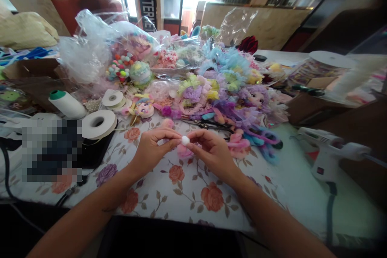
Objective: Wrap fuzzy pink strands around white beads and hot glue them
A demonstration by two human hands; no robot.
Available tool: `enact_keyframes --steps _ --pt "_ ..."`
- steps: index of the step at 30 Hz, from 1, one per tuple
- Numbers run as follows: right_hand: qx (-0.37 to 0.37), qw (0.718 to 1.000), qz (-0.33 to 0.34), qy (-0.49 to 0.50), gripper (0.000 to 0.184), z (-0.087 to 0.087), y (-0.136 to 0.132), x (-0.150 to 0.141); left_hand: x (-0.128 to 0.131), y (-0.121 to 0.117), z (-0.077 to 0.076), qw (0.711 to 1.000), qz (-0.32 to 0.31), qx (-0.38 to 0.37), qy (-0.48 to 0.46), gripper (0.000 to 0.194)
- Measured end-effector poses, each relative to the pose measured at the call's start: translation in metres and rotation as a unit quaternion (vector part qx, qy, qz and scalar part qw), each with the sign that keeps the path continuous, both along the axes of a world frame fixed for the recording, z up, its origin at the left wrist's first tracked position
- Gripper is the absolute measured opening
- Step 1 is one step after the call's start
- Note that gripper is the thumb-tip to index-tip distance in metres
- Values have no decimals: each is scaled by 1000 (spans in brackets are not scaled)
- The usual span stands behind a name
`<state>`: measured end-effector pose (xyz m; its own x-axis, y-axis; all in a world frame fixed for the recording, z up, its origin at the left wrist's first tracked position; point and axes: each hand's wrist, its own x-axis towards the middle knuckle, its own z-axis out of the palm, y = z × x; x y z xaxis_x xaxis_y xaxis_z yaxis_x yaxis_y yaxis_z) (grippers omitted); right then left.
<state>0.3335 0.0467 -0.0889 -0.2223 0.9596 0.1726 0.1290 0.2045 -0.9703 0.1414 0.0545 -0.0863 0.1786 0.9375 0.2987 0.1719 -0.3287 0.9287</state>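
Note:
Above the flowered cloth, a small white pom-pom (185, 140) sits between the fingertips of both hands. My left hand (157, 145) pinches it from the left, thumb and fingers closed. From the other side, my right hand (210, 149) closes its thumb and forefinger on it. Just under the pom-pom shows a fuzzy pink piece (184, 152); whether it is held or lies on the cloth I cannot tell. Black-handled scissors (211, 125) lie beyond my right hand, near pink and blue fuzzy strips (238, 144). A doll face (144, 109) rests beyond my left hand.
A pile of pastel ruffles (196, 92) and clear plastic bags (87, 48) fills the table's back. On the left are ribbon rolls (104, 129), a thread cone (68, 105) and a blurred-out dark patch. A glue gun (328, 153) and cardboard box (347, 121) stand right.

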Motion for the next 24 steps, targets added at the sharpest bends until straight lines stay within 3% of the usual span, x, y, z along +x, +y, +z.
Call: enact_keyframes --steps 13,17,20,24 --pt "-9 1000 7 17 25 -2 2 0 0 0 -4 999 3 30 23 9" --pt "-22 999 -1 48 22 -5 5 3 -2 3 -6 999 52 9 -2 13" --pt "-33 997 -12 70 21 -6 8 4 -4 5 -6 995 87 58 -3 11" --pt "-36 996 -13 80 20 -6 8 3 -2 6 -6 979 62 189 52 8"
